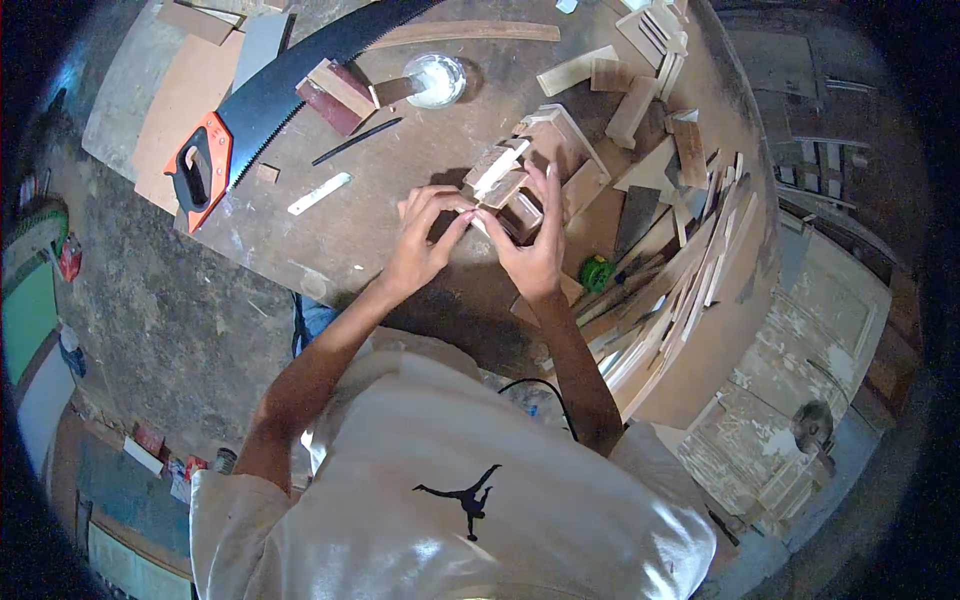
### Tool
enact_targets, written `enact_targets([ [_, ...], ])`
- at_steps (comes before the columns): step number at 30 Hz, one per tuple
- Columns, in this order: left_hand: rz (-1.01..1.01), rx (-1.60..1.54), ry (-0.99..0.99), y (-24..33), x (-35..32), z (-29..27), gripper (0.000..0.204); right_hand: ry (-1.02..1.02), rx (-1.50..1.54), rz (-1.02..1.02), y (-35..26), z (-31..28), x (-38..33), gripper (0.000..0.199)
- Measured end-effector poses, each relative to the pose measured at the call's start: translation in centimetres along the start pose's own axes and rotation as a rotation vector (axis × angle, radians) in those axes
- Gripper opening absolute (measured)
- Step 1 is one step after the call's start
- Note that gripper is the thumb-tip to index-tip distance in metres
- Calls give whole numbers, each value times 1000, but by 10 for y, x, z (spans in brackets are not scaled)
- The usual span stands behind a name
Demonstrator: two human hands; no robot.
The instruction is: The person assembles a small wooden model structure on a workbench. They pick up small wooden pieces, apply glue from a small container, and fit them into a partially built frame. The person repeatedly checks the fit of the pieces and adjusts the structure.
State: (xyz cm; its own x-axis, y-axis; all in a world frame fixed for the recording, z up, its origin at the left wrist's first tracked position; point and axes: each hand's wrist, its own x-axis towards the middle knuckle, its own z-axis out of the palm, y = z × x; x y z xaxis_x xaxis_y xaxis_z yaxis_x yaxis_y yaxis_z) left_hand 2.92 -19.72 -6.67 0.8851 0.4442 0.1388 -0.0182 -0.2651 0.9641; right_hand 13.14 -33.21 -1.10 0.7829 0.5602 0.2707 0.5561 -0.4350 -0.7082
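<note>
Both hands [480, 240] hide part of the small wooden assembly [515, 190].

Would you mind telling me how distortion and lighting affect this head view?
Head view: fisheye bends the workbench edge and rims the frame black; glare whitens the glass jar; both hands shadow the small wooden assembly.

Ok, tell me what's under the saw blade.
The saw lies across flat boards and the table. Whatever sits directly beneath the blade is covered.
</note>
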Motion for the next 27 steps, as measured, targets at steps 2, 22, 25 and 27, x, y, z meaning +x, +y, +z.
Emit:
enact_targets([
  [2, 3, 5, -5, 0, 0, 0, 18, -4, 20, 10, -1, -1, -1, 91],
  [22, -531, -1595, -112, 126, 37, -39, 88, -646, 1631, 890, -110, -40, -50, 70],
  [25, -534, -1571, -129, 137, 33, -47, 84, -611, 739, 437, -97, -17, -71, 70],
  [27, -547, -1583, -110, 135, 28, -54, 82, -440, 288, 159, -98, -14, -72, 69],
])
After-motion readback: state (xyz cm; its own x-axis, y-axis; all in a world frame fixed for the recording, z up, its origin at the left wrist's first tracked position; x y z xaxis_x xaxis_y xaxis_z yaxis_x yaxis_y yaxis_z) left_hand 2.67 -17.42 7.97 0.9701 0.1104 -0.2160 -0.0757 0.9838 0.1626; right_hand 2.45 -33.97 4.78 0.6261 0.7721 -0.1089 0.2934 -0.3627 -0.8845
